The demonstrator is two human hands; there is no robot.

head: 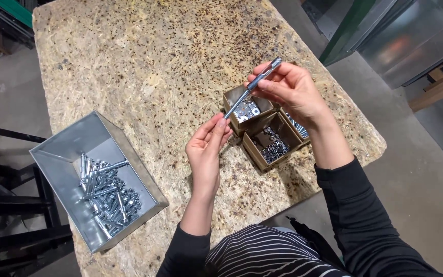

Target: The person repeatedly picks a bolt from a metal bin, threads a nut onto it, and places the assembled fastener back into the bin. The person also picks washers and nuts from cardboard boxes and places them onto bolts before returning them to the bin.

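My right hand (292, 90) pinches the upper part of a long silver anchor bolt (252, 85), held slanted above the small boxes. My left hand (207, 149) has its fingertips at the bolt's lower end. Just under the bolt stands a small cardboard box of washers (247, 110). Beside it, nearer me, is a cardboard box of nuts (271, 145). A third box with bolts (299, 129) is mostly hidden behind my right wrist.
A grey metal bin (67, 149) holding several assembled anchor bolts (106, 192) sits at the left of the chipboard tabletop (144, 56). A black metal frame stands left of the table. Metal panels lean at the far right on the concrete floor.
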